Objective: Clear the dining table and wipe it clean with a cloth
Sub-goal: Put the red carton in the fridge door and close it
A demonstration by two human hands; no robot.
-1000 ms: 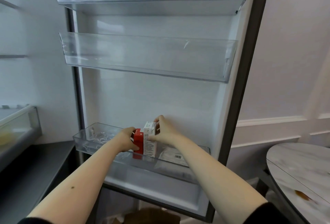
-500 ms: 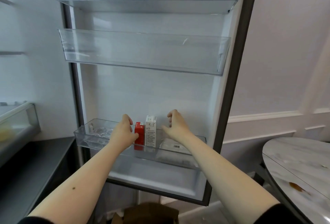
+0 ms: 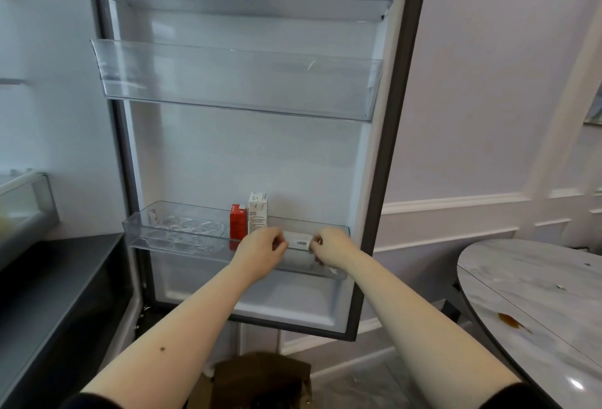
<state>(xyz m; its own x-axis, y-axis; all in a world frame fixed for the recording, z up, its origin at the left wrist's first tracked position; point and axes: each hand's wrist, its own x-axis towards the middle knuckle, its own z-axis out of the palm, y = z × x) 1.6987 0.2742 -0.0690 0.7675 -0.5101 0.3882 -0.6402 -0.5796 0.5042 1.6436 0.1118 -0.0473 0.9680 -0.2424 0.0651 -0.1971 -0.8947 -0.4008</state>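
The fridge door [image 3: 247,161] stands open in front of me. Its lowest clear door bin [image 3: 182,232] holds a red carton [image 3: 237,218] and a taller white carton [image 3: 258,211], both upright and side by side. Just right of them a flat white packet [image 3: 299,241] with a barcode label lies in the bin. My left hand [image 3: 260,252] grips its left end with curled fingers. My right hand [image 3: 332,249] grips its right end. At the right edge is the round marble dining table [image 3: 537,278], with a brown spill [image 3: 511,320] and small crumbs on it.
Two more clear door bins [image 3: 237,82] sit above, the top one holding something white. A dark counter [image 3: 49,294] and a fridge drawer [image 3: 22,200] are on the left. A brown cardboard box [image 3: 260,379] stands on the floor below my arms.
Both hands let go of the two cartons, spread apart, then moved right and down to the ends of the white packet. The cartons stay standing in the bin.
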